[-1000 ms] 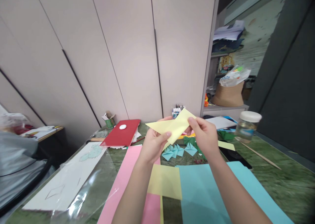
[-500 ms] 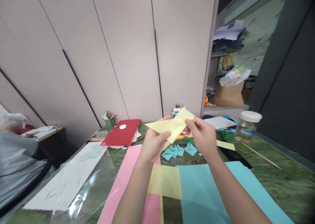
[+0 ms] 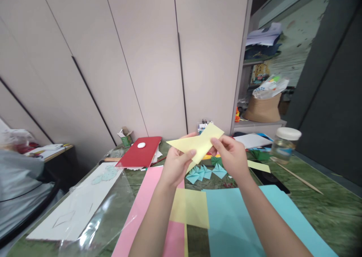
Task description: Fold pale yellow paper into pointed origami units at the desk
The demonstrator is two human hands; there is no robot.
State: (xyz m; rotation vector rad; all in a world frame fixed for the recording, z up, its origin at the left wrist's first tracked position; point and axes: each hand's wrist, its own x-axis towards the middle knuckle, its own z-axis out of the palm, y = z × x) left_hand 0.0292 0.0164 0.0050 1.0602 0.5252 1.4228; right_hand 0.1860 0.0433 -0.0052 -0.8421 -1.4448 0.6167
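Note:
A partly folded piece of yellow paper [image 3: 202,146] is held up above the table between both hands. My left hand [image 3: 177,166] pinches its lower left part, thumb on top and fingers behind. At its right side, my right hand [image 3: 230,153] grips the paper between thumb and fingers. Below and behind it lie several small folded turquoise paper pieces [image 3: 202,173]. A flat yellow sheet [image 3: 195,208] rests under my forearms, partly across pink paper [image 3: 144,196] and beside turquoise sheets [image 3: 232,219].
To the left lie a white sheet with a drawing [image 3: 70,208], clear plastic film [image 3: 110,211] and a red folder [image 3: 141,151]. A lidded jar [image 3: 285,146], a wooden stick [image 3: 299,179] and a black phone [image 3: 270,179] are at right. A seated person [image 3: 22,189] is far left.
My right thumb and fingers have shifted slightly left along the yellow paper. My left hand keeps its hold in nearly the same place.

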